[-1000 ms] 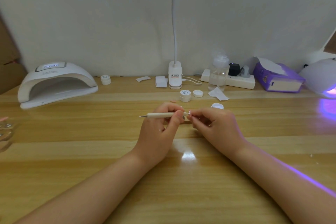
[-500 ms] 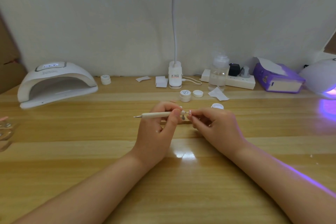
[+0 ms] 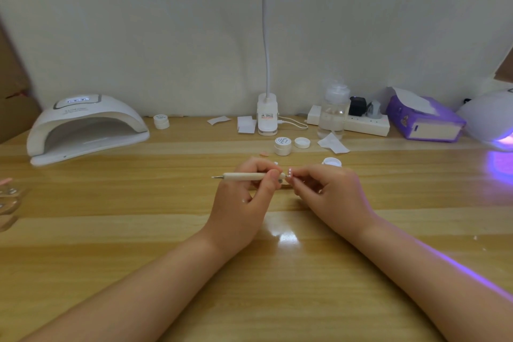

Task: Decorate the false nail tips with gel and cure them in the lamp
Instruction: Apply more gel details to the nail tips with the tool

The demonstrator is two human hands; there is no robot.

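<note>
My left hand (image 3: 244, 197) grips a cream dotting pen (image 3: 244, 176) held level, its metal point sticking out to the left. Its other end meets a small nail tip (image 3: 289, 174) with white dots, pinched in the fingertips of my right hand (image 3: 330, 191). Both hands hover over the middle of the wooden table (image 3: 138, 230). A white curing lamp (image 3: 83, 126) stands at the back left, mouth facing me. A second lamp (image 3: 491, 119) at the far right glows purple. A closed gel pot (image 3: 282, 145) and an open one (image 3: 331, 161) sit just beyond my hands.
A desk lamp base (image 3: 267, 114), a clear pump bottle (image 3: 334, 111), a power strip (image 3: 366, 123) and a purple tissue box (image 3: 422, 118) line the back wall. Another gel pot (image 3: 161, 121), a loose lid (image 3: 302, 142), paper wipes (image 3: 333, 143) and a pink nail tip (image 3: 263, 153) lie nearby. Clear holders (image 3: 8, 197) sit at the left edge.
The pen slid slightly left, then back right in my left hand. Both hands stay close together at the same spot.
</note>
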